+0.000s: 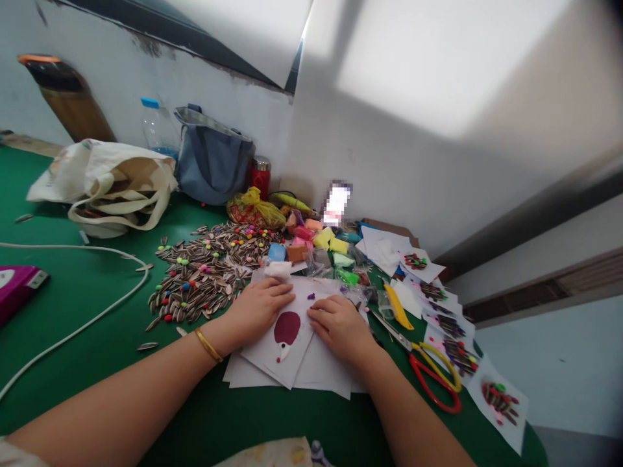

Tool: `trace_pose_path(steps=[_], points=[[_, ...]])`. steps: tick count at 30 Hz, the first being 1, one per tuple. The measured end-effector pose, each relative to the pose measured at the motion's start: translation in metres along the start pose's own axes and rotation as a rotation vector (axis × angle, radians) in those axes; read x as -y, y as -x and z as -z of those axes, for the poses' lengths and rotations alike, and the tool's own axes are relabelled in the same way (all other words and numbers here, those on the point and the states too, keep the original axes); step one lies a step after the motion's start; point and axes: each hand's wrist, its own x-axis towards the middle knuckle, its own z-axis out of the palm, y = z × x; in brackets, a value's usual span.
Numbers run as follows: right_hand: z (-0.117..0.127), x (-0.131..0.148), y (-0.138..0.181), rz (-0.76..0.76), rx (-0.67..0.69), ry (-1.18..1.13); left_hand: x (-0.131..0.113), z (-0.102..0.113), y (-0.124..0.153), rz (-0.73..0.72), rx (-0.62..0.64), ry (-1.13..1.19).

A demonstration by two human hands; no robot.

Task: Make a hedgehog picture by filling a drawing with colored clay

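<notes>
While we've got both hands flat on the stack of white paper squares (pixel 292 363) on the green counter (pixel 97 305), the left hand (pixel 257 308) and right hand (pixel 341 324) sit apart, fingers down, gripping nothing. Between them lies the dark red clay hedgehog shape (pixel 287 329). Striped sunflower seeds (pixel 199 279) are piled just left, red-and-yellow scissors (pixel 433 376) right.

A pixelated patch (pixel 336 203) hides something by the wall; purple box (pixel 17 290) cut off at left edge.
</notes>
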Motion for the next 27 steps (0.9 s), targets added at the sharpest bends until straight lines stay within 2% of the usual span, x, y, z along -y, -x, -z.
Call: trace_pose_path(steps=[3,9,14,20,27], points=[[-0.001,0.0,0.0,0.024,0.013,-0.017,-0.001,0.0,0.0,0.01,-0.007,0.006],[0.006,0.002,0.002,-0.025,0.065,0.044,0.0,-0.002,0.0,0.001,-0.01,0.001],[0.014,0.004,0.004,0.031,0.092,0.013,0.001,-0.001,0.0,-0.004,-0.007,0.006],[0.01,0.003,0.004,-0.016,0.077,0.036,0.001,-0.002,0.0,0.002,-0.025,0.024],[0.009,0.006,0.004,0.029,0.091,0.008,0.001,-0.003,0.0,0.005,-0.021,0.005]])
